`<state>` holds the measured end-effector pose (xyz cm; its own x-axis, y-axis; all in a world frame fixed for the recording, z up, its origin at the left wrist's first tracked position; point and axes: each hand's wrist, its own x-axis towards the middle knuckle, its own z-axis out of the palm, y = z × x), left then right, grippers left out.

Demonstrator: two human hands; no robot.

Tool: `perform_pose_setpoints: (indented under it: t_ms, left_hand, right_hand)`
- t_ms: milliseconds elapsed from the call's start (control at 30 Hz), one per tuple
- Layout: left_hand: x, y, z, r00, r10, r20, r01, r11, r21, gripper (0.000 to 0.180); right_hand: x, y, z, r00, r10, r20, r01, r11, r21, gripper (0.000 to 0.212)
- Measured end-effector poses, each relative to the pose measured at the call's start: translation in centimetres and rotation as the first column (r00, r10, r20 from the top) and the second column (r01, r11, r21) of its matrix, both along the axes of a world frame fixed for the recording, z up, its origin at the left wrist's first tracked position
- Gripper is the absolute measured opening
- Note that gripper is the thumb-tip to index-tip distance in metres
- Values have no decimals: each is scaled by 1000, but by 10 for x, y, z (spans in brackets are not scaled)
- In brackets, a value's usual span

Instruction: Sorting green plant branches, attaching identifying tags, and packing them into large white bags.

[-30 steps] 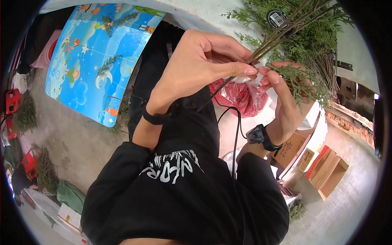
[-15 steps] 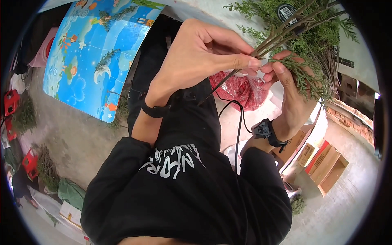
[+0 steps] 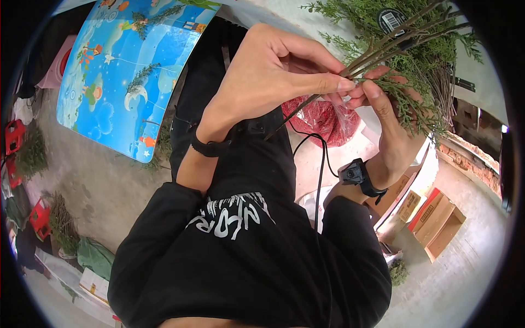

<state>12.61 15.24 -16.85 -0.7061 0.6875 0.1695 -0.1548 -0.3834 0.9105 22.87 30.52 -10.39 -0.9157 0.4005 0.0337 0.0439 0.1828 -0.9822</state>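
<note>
Near the top, my left hand point(image 3: 268, 82) is closed with thumb and fingers pinching a bundle of thin brown stems point(image 3: 377, 53), which slants from my lap to the upper right. Close against it, my right hand point(image 3: 392, 128) is closed on a green leafy sprig point(image 3: 407, 104), whose base meets the bundle by the left thumb tip. The fingertips of both hands nearly touch, and part of the right fingers is hidden behind the foliage. A black round label point(image 3: 391, 23) with a barcode lies behind the upper stems, among more green foliage point(image 3: 350, 19).
Below my hands sits a see-through plastic bag of red material point(image 3: 322, 124). A blue cartoon-printed tabletop point(image 3: 117, 93) with loose sprigs stands left. An open cardboard box point(image 3: 437, 225) lies right. A black cable point(image 3: 319, 191) hangs across my front. Red stools point(image 3: 40, 218) and greenery are far left.
Both hands keep their grip and have barely moved. The left thumb has slid slightly right along the stems, and the stems' upper ends have shifted a little.
</note>
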Motion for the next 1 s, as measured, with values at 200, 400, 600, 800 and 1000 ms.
perform_pose_setpoints:
  t_ms: [200, 400, 600, 800, 1000]
  left_hand:
    - [1, 1, -1, 1000, 0, 17, 0, 999, -40, 12]
    - [2, 2, -4, 1000, -1, -21, 1, 1000, 5, 14]
    - [4, 6, -9, 999, 29, 25, -30, 999, 38, 11]
    - [1, 6, -12, 999, 32, -15, -32, 999, 10, 11]
    - [-1, 4, -10, 998, 3, -67, -7, 998, -62, 14]
  right_hand:
    - [-5, 8, 12, 994, 11, 112, -34, 978, 204, 26]
    - [-6, 13, 9, 989, -17, 144, -1, 992, 124, 23]
    - [-7, 9, 13, 989, 32, 148, -63, 976, 209, 20]
    - [-9, 4, 16, 972, 35, 232, -96, 961, 258, 27]
    - [-10, 9, 15, 957, -15, 290, -113, 900, 421, 25]
